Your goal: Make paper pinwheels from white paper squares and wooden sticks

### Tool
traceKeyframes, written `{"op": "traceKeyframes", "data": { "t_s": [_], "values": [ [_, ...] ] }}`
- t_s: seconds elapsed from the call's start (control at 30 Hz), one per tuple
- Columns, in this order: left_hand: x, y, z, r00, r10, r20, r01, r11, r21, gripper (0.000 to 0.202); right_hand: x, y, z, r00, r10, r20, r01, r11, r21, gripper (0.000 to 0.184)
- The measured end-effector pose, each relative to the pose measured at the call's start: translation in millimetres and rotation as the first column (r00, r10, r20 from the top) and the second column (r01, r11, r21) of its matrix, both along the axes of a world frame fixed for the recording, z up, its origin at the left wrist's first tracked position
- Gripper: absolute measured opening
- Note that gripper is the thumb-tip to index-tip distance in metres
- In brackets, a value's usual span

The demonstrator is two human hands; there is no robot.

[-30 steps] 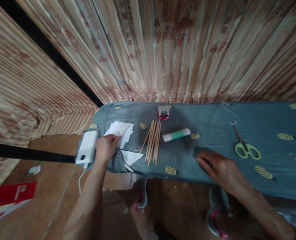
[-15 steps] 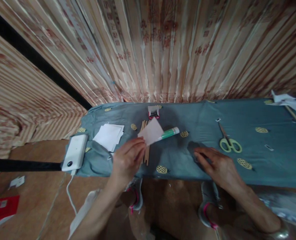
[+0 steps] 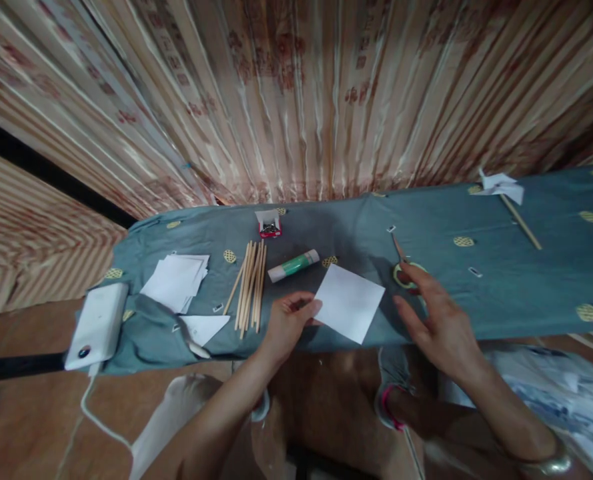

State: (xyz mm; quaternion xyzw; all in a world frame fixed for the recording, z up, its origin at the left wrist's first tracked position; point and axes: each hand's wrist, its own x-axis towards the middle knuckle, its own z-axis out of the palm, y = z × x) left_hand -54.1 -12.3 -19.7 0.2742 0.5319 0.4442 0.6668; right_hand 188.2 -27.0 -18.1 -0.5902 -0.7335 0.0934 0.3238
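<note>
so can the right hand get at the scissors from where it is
Most likely yes: the right hand looks empty and open, its fingers overlap the scissors in this view, and nothing seems in the way.

White device with attached cable; patterned curtain; black pole

The left hand's grip pinches a white paper square by its left corner, near the bench's near edge. The right hand's grip spreads over the scissors. Leftward lie a glue stick, wooden sticks and stacked paper; far right, a paper pinwheel.
</note>
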Motion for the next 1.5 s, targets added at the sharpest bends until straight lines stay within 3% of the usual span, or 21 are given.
{"op": "traceKeyframes", "data": {
  "t_s": [0.1,0.27,0.43,0.53,0.6,0.67,0.73,0.8,0.83,0.87,0.93,1.03,1.17,1.33,1.5],
  "values": [
    [5.9,3.9,-3.1,1.0,0.012,0.015,-0.012,1.0,0.005,0.037,-6.0,-8.7,1.9,0.987,0.126,0.1,-0.132,0.989,0.063,0.051],
    [18.4,4.4,-4.6,0.99,0.029,0.136,-0.02,0.998,-0.067,0.037,-31.0,-24.4,5.4,0.96,0.214,0.181,-0.241,0.96,0.144,0.055],
    [25.1,1.3,-1.2,0.974,0.01,0.227,0.014,0.994,-0.105,0.038,-40.7,-21.8,-0.9,0.943,0.225,0.243,-0.273,0.944,0.186,0.035],
    [25.3,-3.8,-0.3,0.97,-0.071,0.232,0.102,0.987,-0.123,0.04,-34.6,-14.8,-5.8,0.953,0.195,0.23,-0.245,0.946,0.212,0.025],
    [23.8,-8.7,0.1,0.959,-0.19,0.211,0.219,0.968,-0.122,0.042,-29.6,-11.5,-8.9,0.958,0.19,0.216,-0.232,0.954,0.188,0.021],
    [20.0,-12.9,1.8,0.936,-0.334,0.109,0.342,0.938,-0.064,0.046,-25.3,-9.8,-12.4,0.964,0.199,0.177,-0.224,0.964,0.139,0.021],
    [13.6,-14.4,4.8,0.904,-0.4,-0.153,0.415,0.906,0.083,0.046,-21.8,-9.3,-16.3,0.973,0.198,0.119,-0.207,0.975,0.077,0.022],
    [5.9,-12.5,7.3,0.832,-0.261,-0.489,0.446,0.839,0.312,0.029,-18.9,-9.4,-20.0,0.982,0.178,0.065,-0.179,0.984,0.019,0.023],
    [2.3,-10.6,7.6,0.788,-0.173,-0.591,0.478,0.778,0.409,0.02,-17.6,-9.5,-21.6,0.985,0.169,0.045,-0.169,0.986,-0.006,0.022],
    [-0.6,-8.4,6.9,0.741,-0.11,-0.663,0.522,0.716,0.463,0.027,-16.5,-9.6,-22.8,0.986,0.163,0.026,-0.162,0.986,-0.025,0.022],
    [-4.1,-4.3,2.2,0.657,-0.06,-0.751,0.617,0.616,0.491,0.044,-14.9,-10.0,-24.4,0.987,0.158,-0.015,-0.158,0.986,-0.052,0.02],
    [-3.8,0.4,-8.3,0.554,-0.068,-0.83,0.722,0.535,0.439,0.026,-14.2,-10.6,-25.1,0.987,0.134,-0.085,-0.143,0.984,-0.106,0.016],
    [-0.1,5.2,-14.5,0.48,-0.032,-0.877,0.751,0.531,0.392,0.021,-15.6,-9.6,-24.3,0.98,0.092,-0.178,-0.124,0.976,-0.178,0.012],
    [3.2,9.6,-13.0,0.448,-0.018,-0.894,0.751,0.55,0.366,0.022,-18.9,-0.5,-22.6,0.943,0.009,-0.333,-0.089,0.97,-0.225,0.011],
    [6.6,15.9,-19.0,0.401,-0.016,-0.916,0.751,0.578,0.319,0.021,-20.5,14.2,-27.4,0.936,-0.024,-0.35,-0.054,0.976,-0.211,0.013]
  ]
}}
